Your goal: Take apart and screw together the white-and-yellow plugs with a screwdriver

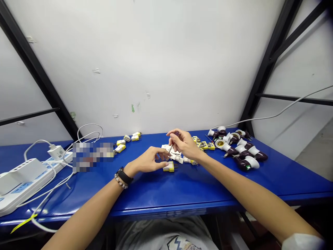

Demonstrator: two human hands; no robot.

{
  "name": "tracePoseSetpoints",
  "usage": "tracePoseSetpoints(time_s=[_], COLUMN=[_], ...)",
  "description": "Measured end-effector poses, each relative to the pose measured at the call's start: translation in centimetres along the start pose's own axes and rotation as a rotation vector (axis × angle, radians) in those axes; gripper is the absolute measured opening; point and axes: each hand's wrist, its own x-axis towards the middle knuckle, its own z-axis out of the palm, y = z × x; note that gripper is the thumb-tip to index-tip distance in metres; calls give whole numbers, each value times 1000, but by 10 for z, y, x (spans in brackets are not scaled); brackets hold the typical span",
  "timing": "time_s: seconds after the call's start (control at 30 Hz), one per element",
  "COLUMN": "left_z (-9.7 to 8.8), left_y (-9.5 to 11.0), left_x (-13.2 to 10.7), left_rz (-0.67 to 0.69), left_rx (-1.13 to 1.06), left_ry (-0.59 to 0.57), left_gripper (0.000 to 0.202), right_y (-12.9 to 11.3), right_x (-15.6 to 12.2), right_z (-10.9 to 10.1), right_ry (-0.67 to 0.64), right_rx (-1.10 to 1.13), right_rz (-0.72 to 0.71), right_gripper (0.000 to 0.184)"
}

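Note:
My right hand [183, 143] is closed in a pinch on a thin dark rod [170, 150], which slants down toward my left fingertips; its exact kind is too small to tell. My left hand [153, 159] is loosely curved with thumb and fingers apart, just beside the rod's lower end. A white-and-yellow plug [169, 166] with metal prongs lies on the table by my left thumb. White plastic pieces [177, 158] lie beneath and behind both hands. More yellow-and-white plug parts [205, 145] are grouped to the right of my right hand.
Several dark-bodied lamp holders [243, 152] with white collars are heaped at the right of the blue table [145, 198]. Several plugs [120, 148] stand at the back left. A white power strip [28, 187] and tangled white cables [53, 189] occupy the left side, beside a blurred patch.

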Motion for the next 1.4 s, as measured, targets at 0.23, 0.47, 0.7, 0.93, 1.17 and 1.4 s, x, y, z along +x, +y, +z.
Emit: tracePoseSetpoints(time_s=[0.23,0.47,0.7,0.93,1.17,1.4], left_z=[-16,-33,-32,-28,-33,-77], left_y=[-15,-46,-51,-32,-35,-66], left_x=[0,-7,-8,-7,-7,-24], left_rz=[-75,-207,-194,-119,-162,-455], left_rx=[126,394,376,380,418,689], left_ry=[103,33,37,93,130,286], left_gripper=[26,26,38,33,34,39], right_y=[2,-5,9,4,15,4], right_x=[9,-1,-13,-7,5,-9], right_z=[-11,-15,-1,-6,-29,-12], right_ry=[259,-110,-570,-335,-121,-419], right_rx=[22,-653,-990,-957,-1167,-1003], right_rz=[-111,-80,17,-36,28,-14], right_gripper=[39,32,35,29,36,43])
